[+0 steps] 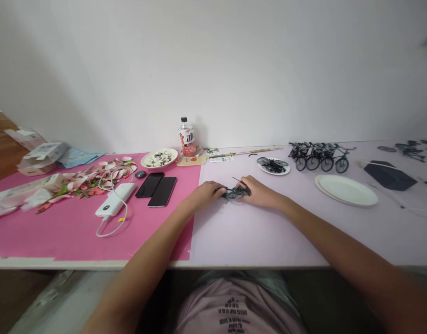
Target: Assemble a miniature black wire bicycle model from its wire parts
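Note:
Between my hands, just above or on the pale tabletop, is a small dark model bicycle [233,194], partly covered by fingers. My left hand [210,191] pinches its left end. At the other end, my right hand [254,190] has its fingers closed on the dark parts, with a thin dark rod [236,179] sticking out to the upper left. Behind my right hand, a white plate [284,172] carries black bicycle parts [273,165]. A row of assembled model bicycles [315,157] stands farther right.
White oval plates [348,190] and a dark block [390,175] lie to the right. On the pink mat [157,236] are two phones [162,191], a white power bank [115,200] with cable, and petal-like pieces [84,183]. A bottle [188,139] stands near the wall.

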{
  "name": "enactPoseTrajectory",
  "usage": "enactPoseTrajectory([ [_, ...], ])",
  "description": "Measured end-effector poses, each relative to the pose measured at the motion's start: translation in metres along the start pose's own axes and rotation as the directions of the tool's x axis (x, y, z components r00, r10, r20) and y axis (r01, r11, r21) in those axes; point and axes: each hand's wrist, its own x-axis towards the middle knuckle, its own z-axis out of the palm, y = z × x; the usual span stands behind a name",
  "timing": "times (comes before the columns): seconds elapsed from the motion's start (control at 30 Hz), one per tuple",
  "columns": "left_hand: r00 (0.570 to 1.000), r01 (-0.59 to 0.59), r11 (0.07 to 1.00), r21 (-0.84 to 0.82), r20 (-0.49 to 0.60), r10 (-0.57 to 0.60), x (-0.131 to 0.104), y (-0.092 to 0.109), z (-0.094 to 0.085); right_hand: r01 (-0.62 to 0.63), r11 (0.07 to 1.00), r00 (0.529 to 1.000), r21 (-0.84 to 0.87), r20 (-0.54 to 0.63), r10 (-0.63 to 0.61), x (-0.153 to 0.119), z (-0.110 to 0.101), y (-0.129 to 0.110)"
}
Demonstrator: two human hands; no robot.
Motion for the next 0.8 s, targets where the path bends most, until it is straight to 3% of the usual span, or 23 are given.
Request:
enactPoseTrajectory([
  [0.27,0.987,0.039,0.998,-0.041,0.158,-0.033,-0.009,0.000,-0.001,-0.014,0.996,0.999,0.092,-0.047,0.019,0.002,0.000,0.006],
  [0.4,0.989,0.092,0.995,-0.033,0.120,-0.088,-0.005,0.000,0.006,-0.016,0.987,0.994,0.162,-0.108,0.034,0.002,-0.002,0.005],
  [0.6,1.000,0.023,1.000,0.008,0.002,-0.023,0.003,-0.007,0.017,-0.070,0.992,0.951,0.102,-0.293,0.098,0.002,-0.010,0.005],
  [0.8,0.999,-0.012,1.000,-0.013,-0.035,0.012,0.006,-0.010,0.019,-0.113,0.986,0.941,0.119,-0.305,0.145,0.005,-0.011,0.015],
])
